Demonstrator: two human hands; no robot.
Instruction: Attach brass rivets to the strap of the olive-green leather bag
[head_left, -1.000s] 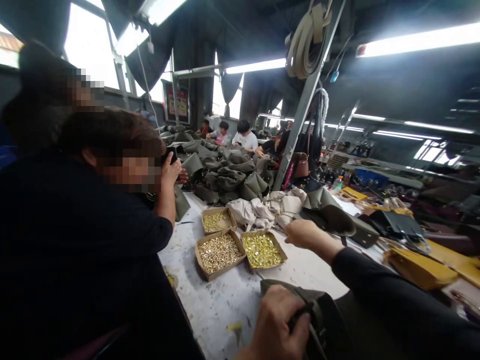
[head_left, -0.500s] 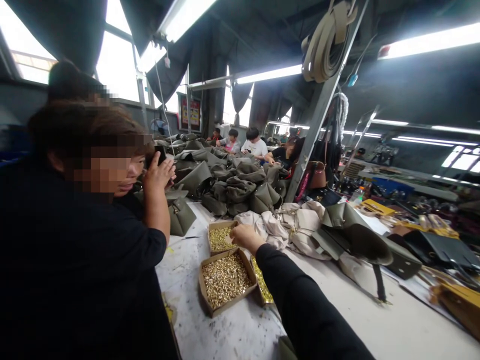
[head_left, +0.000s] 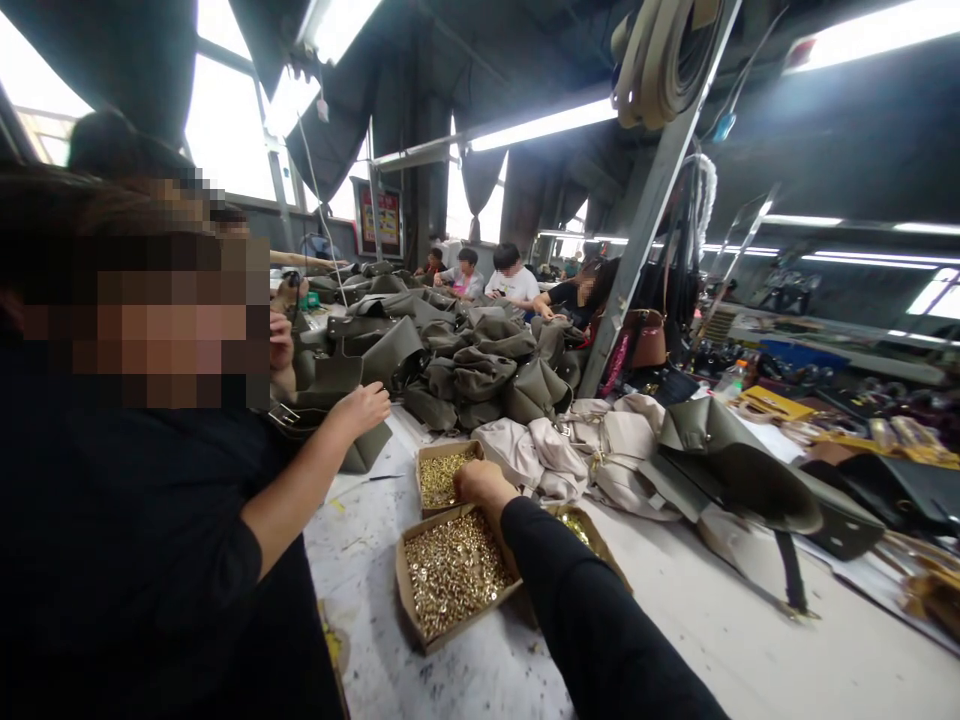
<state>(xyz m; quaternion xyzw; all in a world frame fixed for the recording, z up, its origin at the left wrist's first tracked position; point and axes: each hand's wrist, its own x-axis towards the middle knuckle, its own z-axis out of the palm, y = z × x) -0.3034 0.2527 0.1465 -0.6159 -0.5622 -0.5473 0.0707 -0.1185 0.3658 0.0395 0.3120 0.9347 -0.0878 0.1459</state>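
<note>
My right hand point(head_left: 484, 482) reaches in from the lower right in a black sleeve. It is closed, fingers curled downward at the right side of a small cardboard box point(head_left: 421, 497) of tiny gold metal pieces point(head_left: 441, 474). The fingertips are hidden, so what they pinch cannot be made out. Just below stands a larger cardboard box point(head_left: 439, 640) filled with small gold-coloured metal fittings point(head_left: 454, 570). A third box point(head_left: 611, 558) with brighter gold pieces lies partly under my forearm. My left hand is out of view.
Close on the left sits a co-worker in black, whose hand point(head_left: 364, 408) is near a dark green bag piece point(head_left: 330, 375). Dark green bags point(head_left: 472, 365) pile up behind the boxes. Beige bags point(head_left: 532, 455) and a green bag point(head_left: 720, 460) lie right. A metal post point(head_left: 630, 250) rises behind them.
My right hand has lowered slightly into the small box's edge, its fingers more curled. The co-worker's hand has come down from near the head to the green bag pieces. The view shifted slightly.
</note>
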